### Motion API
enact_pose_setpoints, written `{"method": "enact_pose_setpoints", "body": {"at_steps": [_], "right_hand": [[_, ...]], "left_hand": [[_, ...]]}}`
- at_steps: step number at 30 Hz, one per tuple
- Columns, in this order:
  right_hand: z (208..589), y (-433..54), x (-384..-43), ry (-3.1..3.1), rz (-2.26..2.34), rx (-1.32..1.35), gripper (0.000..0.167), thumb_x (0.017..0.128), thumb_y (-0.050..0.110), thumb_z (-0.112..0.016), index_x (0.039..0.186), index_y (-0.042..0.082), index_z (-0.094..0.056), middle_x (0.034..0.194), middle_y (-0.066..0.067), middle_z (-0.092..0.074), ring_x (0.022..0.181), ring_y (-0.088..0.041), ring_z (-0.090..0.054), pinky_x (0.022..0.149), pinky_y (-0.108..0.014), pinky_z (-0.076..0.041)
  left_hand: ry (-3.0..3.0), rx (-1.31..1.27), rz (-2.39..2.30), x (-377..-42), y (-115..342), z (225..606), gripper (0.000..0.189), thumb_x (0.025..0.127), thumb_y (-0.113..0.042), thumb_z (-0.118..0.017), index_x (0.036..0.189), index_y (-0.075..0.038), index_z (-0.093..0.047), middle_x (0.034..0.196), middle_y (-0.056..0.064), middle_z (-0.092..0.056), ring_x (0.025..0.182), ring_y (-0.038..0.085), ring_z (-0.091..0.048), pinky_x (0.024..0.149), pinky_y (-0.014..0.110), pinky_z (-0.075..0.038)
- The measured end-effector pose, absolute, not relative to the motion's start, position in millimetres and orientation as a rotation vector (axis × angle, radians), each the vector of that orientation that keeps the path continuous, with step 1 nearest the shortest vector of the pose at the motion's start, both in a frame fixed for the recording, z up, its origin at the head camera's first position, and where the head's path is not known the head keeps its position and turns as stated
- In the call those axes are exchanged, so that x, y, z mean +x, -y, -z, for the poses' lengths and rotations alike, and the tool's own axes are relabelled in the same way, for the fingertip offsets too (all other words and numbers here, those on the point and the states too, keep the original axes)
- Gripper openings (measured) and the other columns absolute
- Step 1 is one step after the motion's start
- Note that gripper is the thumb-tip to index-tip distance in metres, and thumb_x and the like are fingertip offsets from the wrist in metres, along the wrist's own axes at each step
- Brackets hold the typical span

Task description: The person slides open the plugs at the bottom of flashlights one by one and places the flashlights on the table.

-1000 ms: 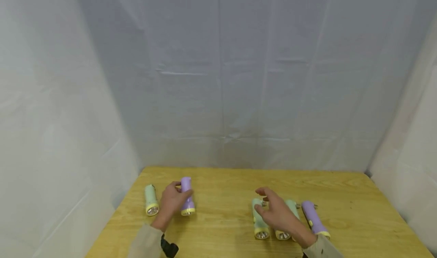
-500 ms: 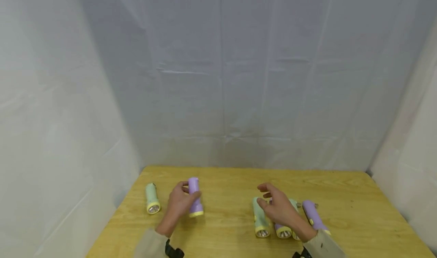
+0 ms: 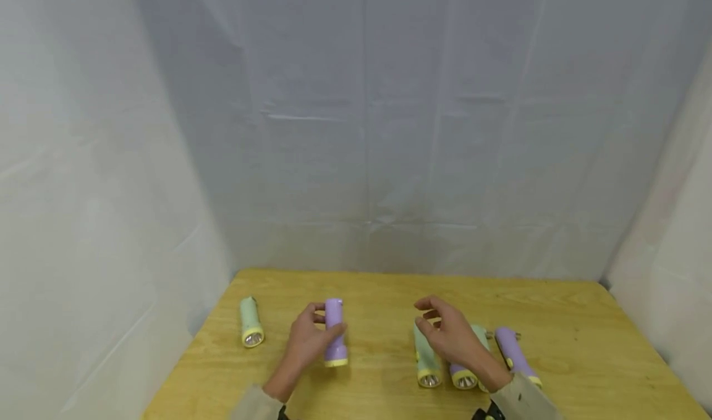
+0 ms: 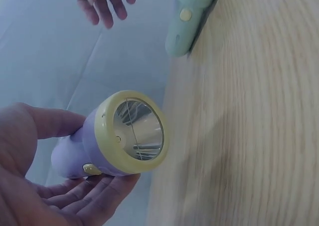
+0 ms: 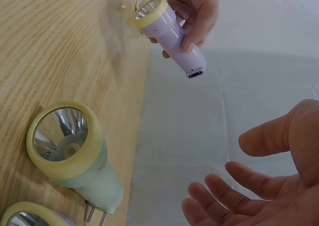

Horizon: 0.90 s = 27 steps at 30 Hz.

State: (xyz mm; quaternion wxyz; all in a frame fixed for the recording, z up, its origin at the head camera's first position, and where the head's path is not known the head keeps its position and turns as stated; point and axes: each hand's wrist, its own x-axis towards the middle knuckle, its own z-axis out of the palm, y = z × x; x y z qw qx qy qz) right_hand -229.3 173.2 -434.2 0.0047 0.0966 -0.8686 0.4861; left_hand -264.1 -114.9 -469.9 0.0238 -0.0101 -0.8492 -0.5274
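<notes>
My left hand (image 3: 308,340) grips a purple flashlight (image 3: 334,312) between thumb and fingers, raised over the table. Its yellow-rimmed lens (image 4: 139,131) and yellow switch (image 4: 91,169) show in the left wrist view. To the right hovers my right hand (image 3: 453,336), fingers loosely bent and holding nothing. Beneath it lie a green flashlight (image 3: 427,364), a purple one (image 3: 464,378) mostly covered by the hand, and another green one (image 3: 481,333) partly hidden. In the right wrist view, metal prongs (image 5: 96,214) stick out of a green flashlight (image 5: 99,183).
Farther right lies another purple flashlight (image 3: 513,352), its prongs out. A lone green flashlight (image 3: 250,321) rests near the left side of the wooden table (image 3: 378,395). Pale sheeting (image 3: 361,160) hangs behind the table and along both sides.
My left hand has carried the purple flashlight to the right, toward the middle, away from the lone green one. My right hand stays over the right-hand group with little movement.
</notes>
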Motion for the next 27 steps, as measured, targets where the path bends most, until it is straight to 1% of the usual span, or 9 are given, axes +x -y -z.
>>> {"method": "enact_pose_setpoints", "body": {"at_steps": [8,12,17,23,27], "right_hand": [[432.4,-170.4,-228.4,2.705,-1.5,0.302,0.027,0.102,0.013,-0.059,0.128,0.009,-0.062,0.132,-0.011,-0.064,0.113,-0.022,-0.063,0.09,-0.032,-0.054],[431.8,-166.7,-228.0,2.671,-1.503,0.289,0.026,0.101,0.012,-0.06,0.127,0.011,-0.063,0.13,-0.009,-0.065,0.112,-0.021,-0.064,0.09,-0.031,-0.055],[431.9,-162.0,-229.1,2.626,-1.503,0.297,0.024,0.1,0.013,-0.063,0.124,0.013,-0.065,0.126,-0.006,-0.068,0.109,-0.017,-0.065,0.089,-0.031,-0.055],[429.4,-158.9,-230.3,2.568,-1.486,0.369,0.023,0.1,0.013,-0.064,0.123,0.014,-0.065,0.124,-0.006,-0.068,0.108,-0.018,-0.065,0.089,-0.032,-0.055],[431.1,-157.8,-231.5,2.57,-1.468,0.389,0.024,0.098,0.011,-0.065,0.122,0.014,-0.066,0.124,-0.007,-0.069,0.106,-0.018,-0.065,0.087,-0.03,-0.055]], "left_hand": [[2.552,-0.155,1.779,-248.3,100.4,462.1,0.057,0.083,-0.02,-0.083,0.128,0.003,-0.058,0.103,0.022,-0.072,0.069,0.017,-0.065,0.06,0.029,-0.055],[2.522,-0.21,1.823,-245.9,96.7,460.1,0.054,0.084,-0.02,-0.083,0.128,0.001,-0.059,0.103,0.022,-0.072,0.068,0.016,-0.065,0.061,0.027,-0.056],[2.519,-0.281,1.822,-244.2,95.6,462.9,0.053,0.086,-0.024,-0.082,0.128,-0.001,-0.059,0.105,0.021,-0.072,0.069,0.015,-0.064,0.062,0.026,-0.055],[2.484,-0.331,1.859,-240.3,91.7,462.3,0.054,0.086,-0.024,-0.082,0.13,-0.003,-0.059,0.107,0.022,-0.072,0.07,0.015,-0.065,0.061,0.025,-0.055],[2.496,-0.336,1.882,-235.6,88.6,463.1,0.055,0.087,-0.025,-0.081,0.133,-0.005,-0.058,0.109,0.021,-0.072,0.072,0.015,-0.065,0.062,0.025,-0.055]]}}
